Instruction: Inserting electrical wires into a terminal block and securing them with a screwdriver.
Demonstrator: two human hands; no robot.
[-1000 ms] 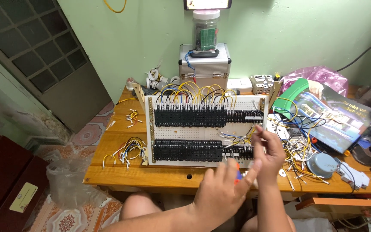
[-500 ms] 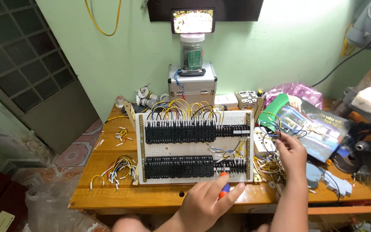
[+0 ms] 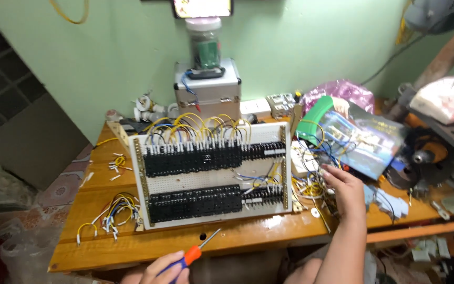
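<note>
While the left hand grips an orange-handled screwdriver, fingers curled shut round the grip and the shaft pointing up toward the panel's lower edge, the right hand lies palm-down, fingers loosely spread, on a tangle of loose wires; whether it has pinched one cannot be told.
Item: white perforated panel, two rows of black terminal blocks, propped just left of the right fingertips, above the screwdriver tip.
Handling, as judged: single out one lead by its ferrule before lifting; keep the blade clear of wired terminals.
Change from half a second ago: right hand sits lower on the wires; left hand and screwdriver have dropped toward the bottom edge of view.
</note>
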